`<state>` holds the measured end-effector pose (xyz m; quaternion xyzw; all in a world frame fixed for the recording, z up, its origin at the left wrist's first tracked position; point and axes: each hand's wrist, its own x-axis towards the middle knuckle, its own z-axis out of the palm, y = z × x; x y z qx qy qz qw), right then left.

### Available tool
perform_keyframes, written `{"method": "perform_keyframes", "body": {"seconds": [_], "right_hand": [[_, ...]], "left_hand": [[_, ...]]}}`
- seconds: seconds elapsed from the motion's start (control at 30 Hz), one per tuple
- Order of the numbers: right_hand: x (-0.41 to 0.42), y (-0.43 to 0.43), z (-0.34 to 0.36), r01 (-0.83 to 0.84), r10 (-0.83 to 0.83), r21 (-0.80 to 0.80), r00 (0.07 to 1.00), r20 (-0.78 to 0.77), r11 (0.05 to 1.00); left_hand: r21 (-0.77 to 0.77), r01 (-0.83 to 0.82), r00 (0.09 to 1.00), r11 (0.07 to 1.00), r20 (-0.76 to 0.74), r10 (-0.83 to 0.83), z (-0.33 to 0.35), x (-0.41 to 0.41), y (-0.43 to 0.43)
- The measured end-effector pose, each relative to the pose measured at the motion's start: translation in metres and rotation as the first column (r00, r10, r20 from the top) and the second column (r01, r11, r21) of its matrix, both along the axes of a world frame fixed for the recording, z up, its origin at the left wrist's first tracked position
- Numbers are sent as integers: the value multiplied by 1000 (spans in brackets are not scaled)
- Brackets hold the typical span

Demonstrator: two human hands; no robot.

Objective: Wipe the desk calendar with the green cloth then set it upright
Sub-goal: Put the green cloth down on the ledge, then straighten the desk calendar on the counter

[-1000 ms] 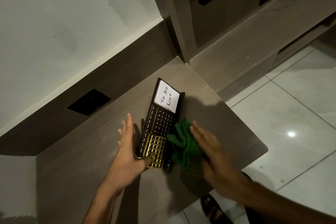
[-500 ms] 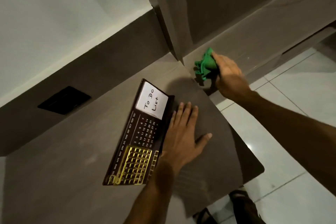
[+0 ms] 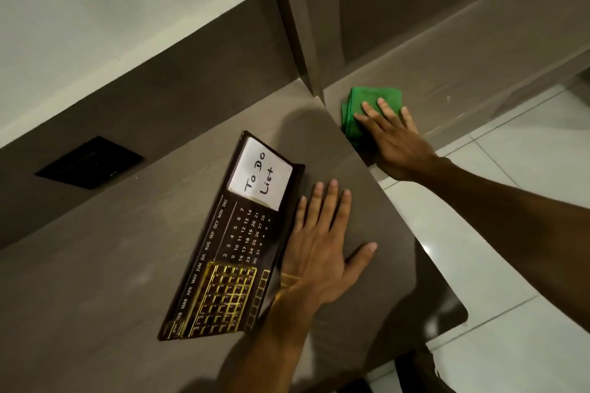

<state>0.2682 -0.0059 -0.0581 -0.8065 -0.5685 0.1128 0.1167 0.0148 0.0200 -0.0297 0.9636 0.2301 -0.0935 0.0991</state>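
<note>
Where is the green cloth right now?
In the head view the green cloth lies upper right on the lower ledge beyond the desk's far corner, under the right hand's fingertips, well clear of the calendar.

The brown desk (image 3: pixel 127 281) bears the flat desk calendar (image 3: pixel 233 242); the green cloth (image 3: pixel 367 105) lies on the lower ledge (image 3: pixel 463 73).

The desk calendar (image 3: pixel 234 242) lies flat on the desk (image 3: pixel 95 265), the left hand (image 3: pixel 319 252) flat on the desk at its right edge. Beyond the desk's far right corner, the cloth (image 3: pixel 367 105) lies on a lower ledge (image 3: pixel 463 67) under the right hand (image 3: pixel 396 140).
</note>
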Motion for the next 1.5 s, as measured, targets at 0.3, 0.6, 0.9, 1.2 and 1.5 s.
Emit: {"method": "perform_keyframes", "body": {"seconds": [0.3,0.6,0.9,1.2,1.5], "right_hand": [[-103,44,101,-28,209,405,888,-410,914],[-150,43,94,55,131,343,859,-494,938],[-205,7,85,235,34,408,832,-553,882],[-255,8,93,201,-4,255,792,-610,946],[-252,55,102,188,-54,157,791,-610,970]], "left_hand": [[224,-109,970,968,238,54,64,-23,-5],[400,-335,942,853,165,293,81,-115,11],[415,-499,866,761,276,417,71,-181,65],[-442,-740,313,506,440,842,77,-211,92],[-652,-625,262,430,343,902,86,-223,122]]}}
